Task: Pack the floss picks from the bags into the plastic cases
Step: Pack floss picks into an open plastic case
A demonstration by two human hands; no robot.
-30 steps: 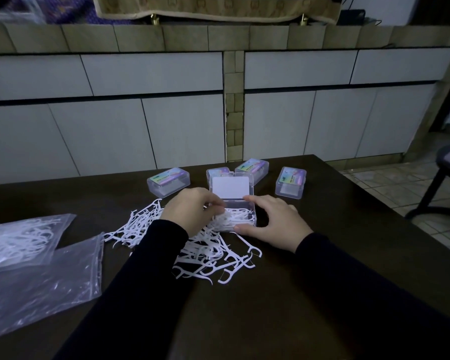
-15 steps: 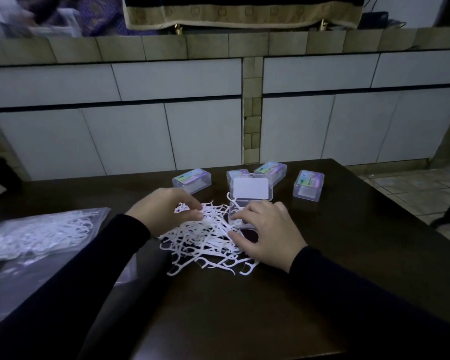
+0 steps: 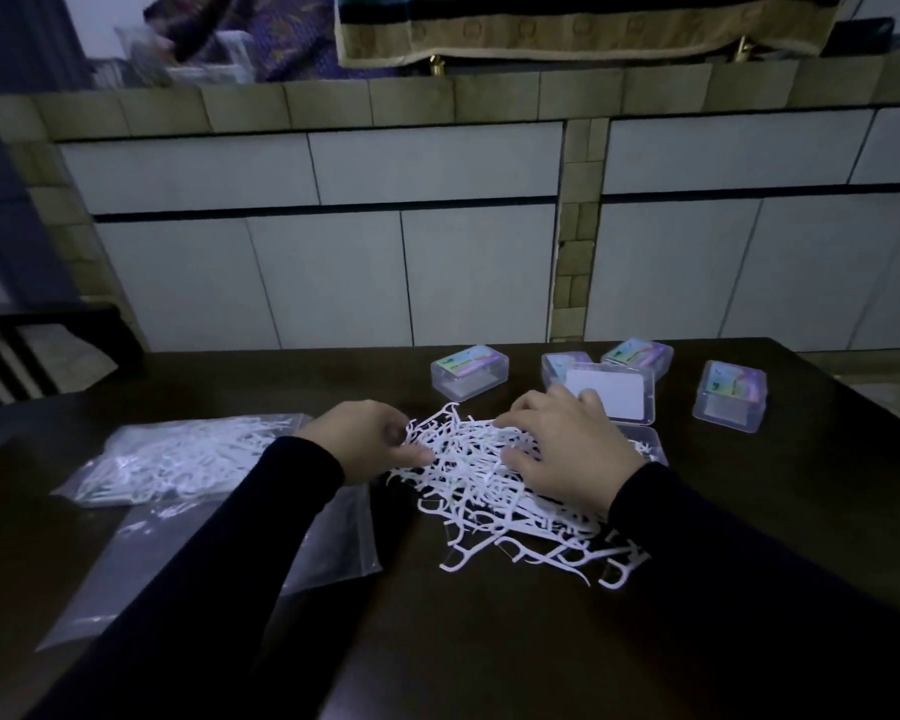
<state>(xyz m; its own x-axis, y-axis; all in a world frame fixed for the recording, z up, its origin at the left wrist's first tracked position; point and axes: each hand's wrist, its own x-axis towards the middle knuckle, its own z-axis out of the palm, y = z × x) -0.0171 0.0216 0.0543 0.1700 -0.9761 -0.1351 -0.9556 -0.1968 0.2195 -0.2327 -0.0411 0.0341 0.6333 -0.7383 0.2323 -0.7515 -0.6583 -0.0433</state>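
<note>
You are at the gathering step: a loose heap of white floss picks (image 3: 494, 475) lies on the dark table (image 3: 749, 589) in front of you, and both hands are in it. Your left hand (image 3: 365, 439) sits at the heap's left edge with its fingers curled inward over the outermost picks; whether it actually pinches any I cannot tell, since the fingertips are in shadow. Your right hand (image 3: 567, 449) lies on top of the heap's right side, fingers bent down into the picks, raking or pressing rather than clearly holding a bundle.

The open plastic case (image 3: 645, 444) you are filling sits just beyond your right hand, its raised lid (image 3: 611, 394) with the white card standing behind your knuckles and its tray mostly hidden by your hand, a few picks showing inside. Four closed cases stand behind it: one to the left (image 3: 470, 379), two behind the lid (image 3: 559, 366) (image 3: 640, 356), one off to the right (image 3: 731, 397). To your left a clear bag still full of picks (image 3: 178, 454) rests on the table, with a flat, apparently empty bag (image 3: 219, 553) under your left sleeve.

The next move, as I judge it, calls for squeezing a small bunch between both hands, aligning the picks so they lie parallel, then lifting it right into the tray. The tangled picks may snag and drag neighbours along.
</note>
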